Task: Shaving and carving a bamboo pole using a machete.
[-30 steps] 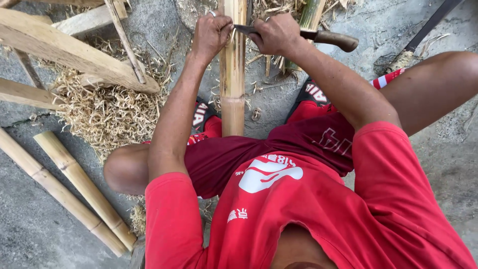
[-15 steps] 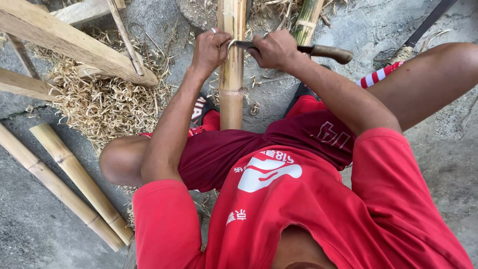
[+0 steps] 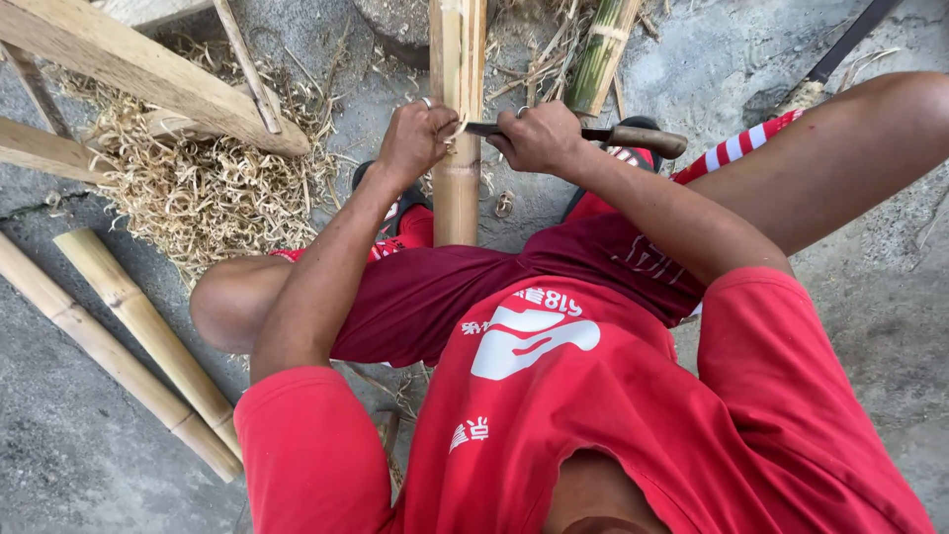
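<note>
A pale bamboo pole [image 3: 457, 188] runs from between my knees up to the top edge. Across it lies a knife [image 3: 633, 135] with a dark blade and a brown wooden handle. My right hand [image 3: 539, 136] is closed around the handle near the blade. My left hand [image 3: 415, 138] grips the blade's far end on the left side of the pole, a ring on one finger. A thin curl of shaving lifts at the blade.
A heap of pale shavings [image 3: 203, 193] lies at left under a frame of wooden slats [image 3: 138, 71]. Two bamboo lengths [image 3: 129, 326] lie on the concrete at lower left. A green bamboo piece [image 3: 601, 54] stands at the top.
Both hands and the knife have come down along the pole toward my body, scraping its surface.
</note>
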